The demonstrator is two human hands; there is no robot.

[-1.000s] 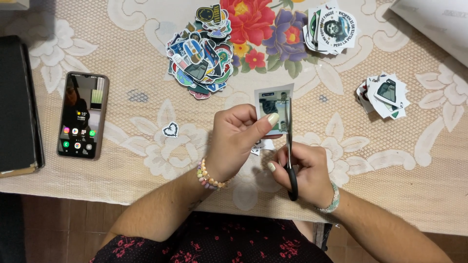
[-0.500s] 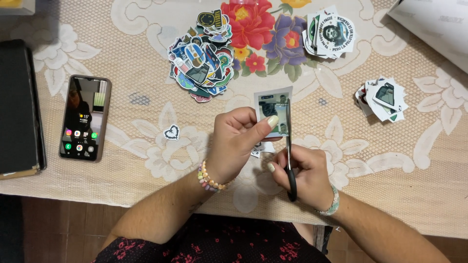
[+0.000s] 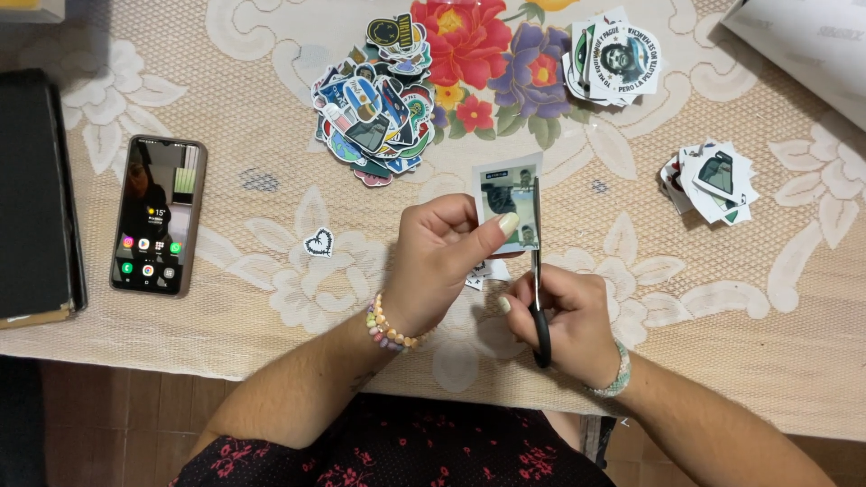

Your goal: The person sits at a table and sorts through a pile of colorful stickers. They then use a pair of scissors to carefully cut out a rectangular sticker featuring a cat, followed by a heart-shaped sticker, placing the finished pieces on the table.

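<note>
Scissors beside pale rectangular sticker

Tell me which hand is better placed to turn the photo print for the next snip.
Left. The left hand already pinches the photo print; the right hand is occupied with the scissors.

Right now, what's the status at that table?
Left hand pinching photo print. Right hand working scissors along its right edge. Sticker piles beyond, clear.

The tablecloth is cream lace, rough and openwork. The picture is glossy paper. The scissors have metal blades and black plastic handles. The phone has a smooth, shiny glass screen.
</note>
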